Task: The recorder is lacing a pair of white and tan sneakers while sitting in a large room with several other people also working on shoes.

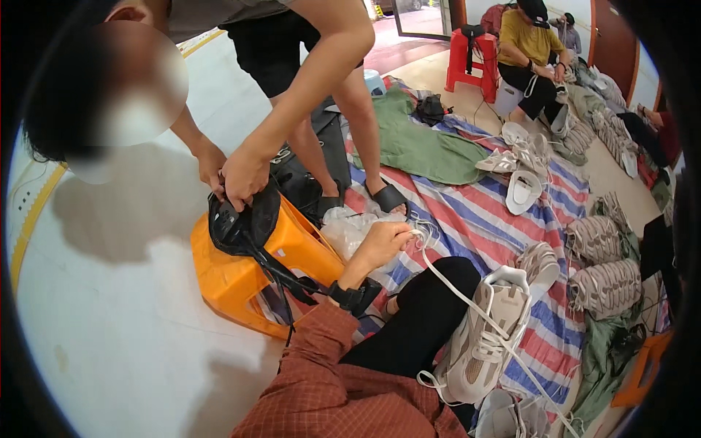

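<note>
My left hand [383, 244], with a black band at the wrist, pinches one end of a white shoelace [449, 283]. The lace runs taut to a beige and white sneaker [478, 358] resting by my black-clad leg. From the shoe's lacing, another length of lace stretches to the lower right edge. Some loose white loops lie just beyond my left hand. Out of the frame, my right hand does not show. Below the sneaker, further pale shoes [504, 416] are partly cut off.
An orange stool [219, 292] stands at left; another person's hands [237, 175] work at a black bag [244, 223] on it. Clear plastic [350, 232] lies on the striped sheet [475, 219]. Rows of shoes [606, 288] line the right. A seated person [537, 55] handles laces near a red stool [467, 66].
</note>
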A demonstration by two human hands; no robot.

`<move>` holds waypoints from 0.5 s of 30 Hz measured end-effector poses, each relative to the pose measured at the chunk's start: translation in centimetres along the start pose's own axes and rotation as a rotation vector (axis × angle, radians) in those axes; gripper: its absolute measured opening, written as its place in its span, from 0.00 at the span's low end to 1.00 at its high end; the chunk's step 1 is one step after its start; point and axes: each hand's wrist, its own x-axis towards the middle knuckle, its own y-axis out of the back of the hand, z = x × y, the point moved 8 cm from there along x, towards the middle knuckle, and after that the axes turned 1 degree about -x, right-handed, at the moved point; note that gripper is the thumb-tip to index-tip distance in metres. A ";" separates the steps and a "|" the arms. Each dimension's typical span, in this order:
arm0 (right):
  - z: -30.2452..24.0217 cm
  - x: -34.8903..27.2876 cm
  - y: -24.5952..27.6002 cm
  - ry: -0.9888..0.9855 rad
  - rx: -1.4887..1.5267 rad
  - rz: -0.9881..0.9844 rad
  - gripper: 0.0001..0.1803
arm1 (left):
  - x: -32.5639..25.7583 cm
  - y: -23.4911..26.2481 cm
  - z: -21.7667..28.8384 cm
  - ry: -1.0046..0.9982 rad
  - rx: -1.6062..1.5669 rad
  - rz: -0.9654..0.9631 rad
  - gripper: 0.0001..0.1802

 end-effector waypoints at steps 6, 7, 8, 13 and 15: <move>-1.3 0.5 -0.1 -0.008 -0.086 0.028 0.13 | -0.4 0.1 5.4 -0.529 0.373 0.488 0.04; -1.6 0.5 0.0 -0.009 -0.107 0.041 0.13 | -0.6 -0.2 6.0 -0.543 0.362 0.512 0.04; -2.1 0.5 0.3 0.001 -0.139 0.064 0.13 | -0.8 -1.0 6.2 -0.474 0.440 0.511 0.04; -9.7 -0.1 4.1 0.283 -0.292 0.414 0.13 | -1.4 -6.0 6.6 -0.221 0.450 0.135 0.06; -15.8 -0.3 4.9 0.524 -0.226 0.506 0.12 | -2.1 -8.9 7.1 -0.293 0.356 -0.159 0.07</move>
